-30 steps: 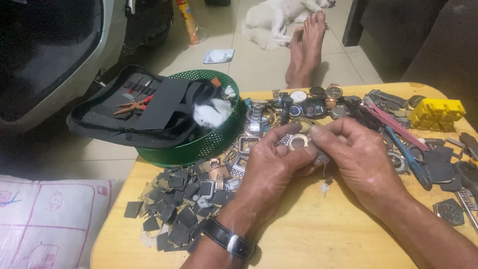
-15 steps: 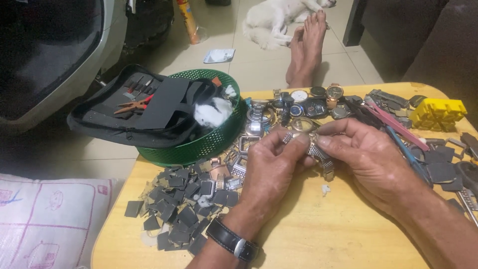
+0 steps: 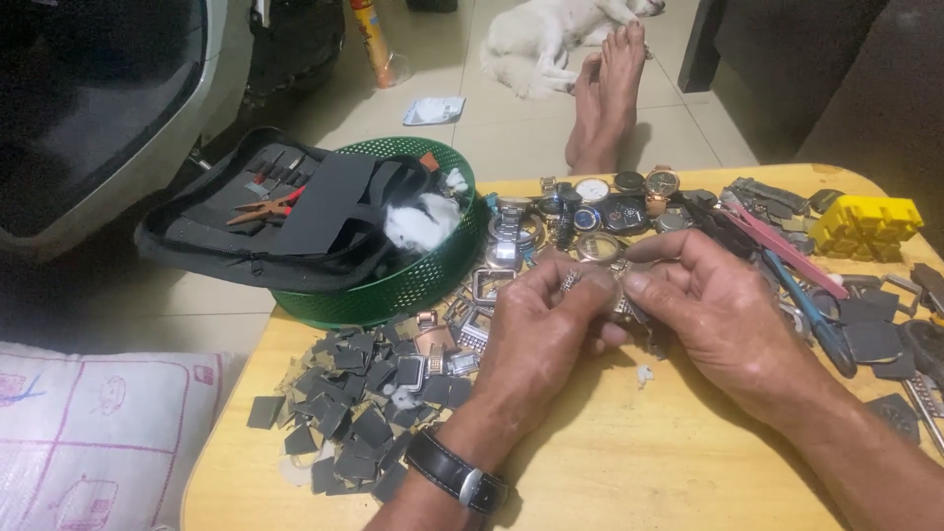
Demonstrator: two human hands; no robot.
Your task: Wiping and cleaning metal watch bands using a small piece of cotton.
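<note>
Lying heaped at the table's left, a pile of dark square pieces (image 3: pixel 359 423), seemingly sorted already; sitting behind it, a green basket (image 3: pixel 413 285) bearing an open tool case (image 3: pixel 265 211). Waiting along the far edge, a row of watches (image 3: pixel 610 197), apparently not yet handled. Pinching a metal watch (image 3: pixel 605 275) over the table's middle, left hand (image 3: pixel 536 339) curled closed on its band, right hand (image 3: pixel 718 320) gripping its other side, fingers bent

Dim warm light, soft shadows, sharp focus
</note>
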